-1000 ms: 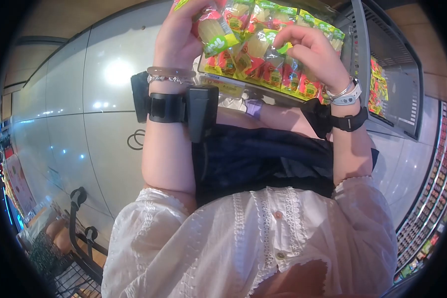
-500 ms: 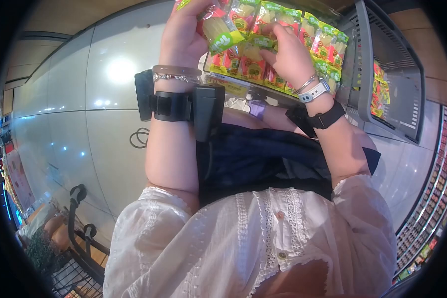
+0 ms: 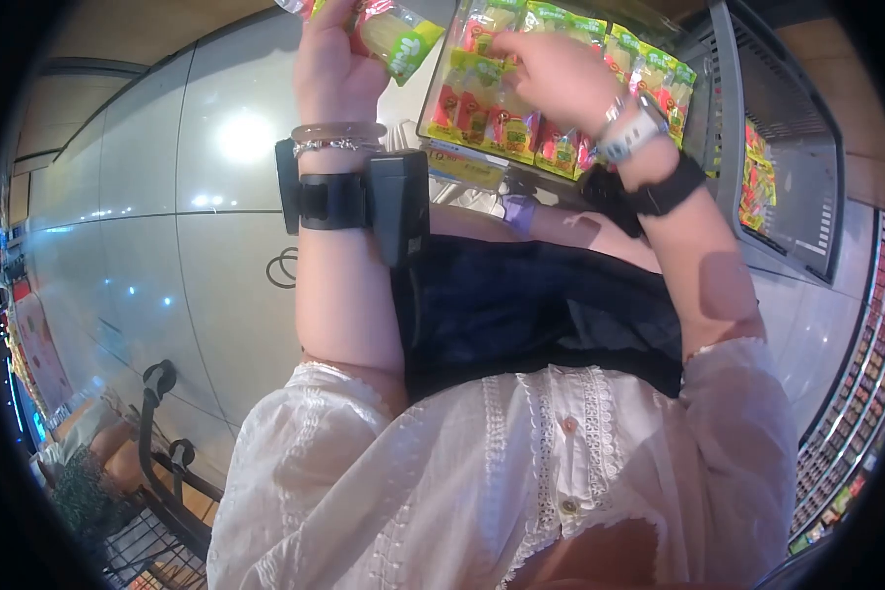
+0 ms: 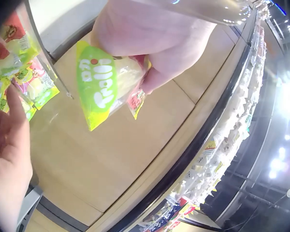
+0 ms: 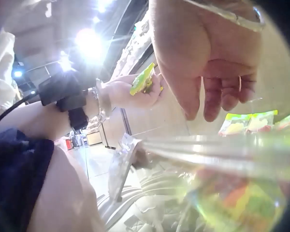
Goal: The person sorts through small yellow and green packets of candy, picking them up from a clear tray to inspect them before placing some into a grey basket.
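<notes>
My left hand (image 3: 339,84) grips a clear bag of Trolli sweets (image 3: 393,39) with a green and yellow end, held up left of a display tray. In the left wrist view, the bag's printed end (image 4: 96,82) hangs below the fingers, with a red-edged part beside it. Over the tray reaches my right hand (image 3: 565,84), its fingertips right at the packets of sweets (image 3: 467,103), which stand in rows. Seen from the right wrist, its fingers (image 5: 212,99) hang loosely bent, with nothing visible between them and the thumb.
A grey slotted basket (image 3: 821,187) with more sweet packets (image 3: 757,177) inside stands right of the tray. A yellow price label (image 3: 467,169) runs along the tray's near edge. A shopping cart (image 3: 152,393) is at lower left, and stocked shelves (image 3: 846,413) curve along the right.
My right hand has moved left across the tray, from the right-hand packets to those at the far left. The left hand, still holding its bag, has shifted left, away from the tray.
</notes>
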Available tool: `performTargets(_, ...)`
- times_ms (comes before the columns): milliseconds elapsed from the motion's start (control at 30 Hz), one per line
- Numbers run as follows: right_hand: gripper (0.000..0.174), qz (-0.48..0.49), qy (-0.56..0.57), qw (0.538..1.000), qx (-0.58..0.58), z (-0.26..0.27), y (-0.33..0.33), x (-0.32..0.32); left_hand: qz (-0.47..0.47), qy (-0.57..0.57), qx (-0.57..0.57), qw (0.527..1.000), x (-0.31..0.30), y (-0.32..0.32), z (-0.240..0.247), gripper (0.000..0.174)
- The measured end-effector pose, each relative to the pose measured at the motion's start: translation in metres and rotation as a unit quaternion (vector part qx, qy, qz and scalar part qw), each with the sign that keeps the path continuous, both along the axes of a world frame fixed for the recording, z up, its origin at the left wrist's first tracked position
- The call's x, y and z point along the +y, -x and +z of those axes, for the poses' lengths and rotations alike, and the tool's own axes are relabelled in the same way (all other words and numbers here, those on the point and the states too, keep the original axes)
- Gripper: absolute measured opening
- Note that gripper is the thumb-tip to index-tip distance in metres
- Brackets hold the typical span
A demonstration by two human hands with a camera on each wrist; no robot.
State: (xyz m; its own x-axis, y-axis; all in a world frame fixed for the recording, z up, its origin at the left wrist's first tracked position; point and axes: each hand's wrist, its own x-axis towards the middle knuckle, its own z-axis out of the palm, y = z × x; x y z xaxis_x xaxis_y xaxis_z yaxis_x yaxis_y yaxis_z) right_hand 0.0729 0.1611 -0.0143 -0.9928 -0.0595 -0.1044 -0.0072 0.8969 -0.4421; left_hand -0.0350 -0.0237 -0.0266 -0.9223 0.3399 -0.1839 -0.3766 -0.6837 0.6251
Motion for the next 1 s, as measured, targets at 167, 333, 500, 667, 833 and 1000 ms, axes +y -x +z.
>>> performTargets(167,0.030,0.084,-0.043,0.992,-0.088,-0.016,0.042,0.008,0.015,-0.022,-0.002,1.000,0.000,-0.002,0.001,0.021)
performTargets(333,0.034,0.106,-0.024,0.990,-0.091,-0.020,0.046,0.008,0.015,-0.052,-0.004,0.999,0.002,-0.005,0.005,0.023)
performTargets(500,0.037,0.095,0.074,0.984,-0.128,-0.013,0.042,0.025,0.004,-0.067,0.003,0.998,0.019,-0.010,0.004,0.026)
performTargets(667,0.034,0.078,0.222,0.968,-0.090,-0.030,0.046,0.033,0.013,-0.082,-0.012,0.996,0.024,-0.012,0.005,0.024)
performTargets(833,0.036,-0.007,0.176,0.970,-0.165,-0.016,0.041,0.018,0.003,-0.092,-0.001,0.996,0.025,-0.012,0.005,0.022)
performTargets(1000,0.038,-0.009,0.124,0.982,-0.140,-0.037,0.042,0.018,0.012,-0.076,-0.004,0.997,0.026,-0.013,0.006,0.022)
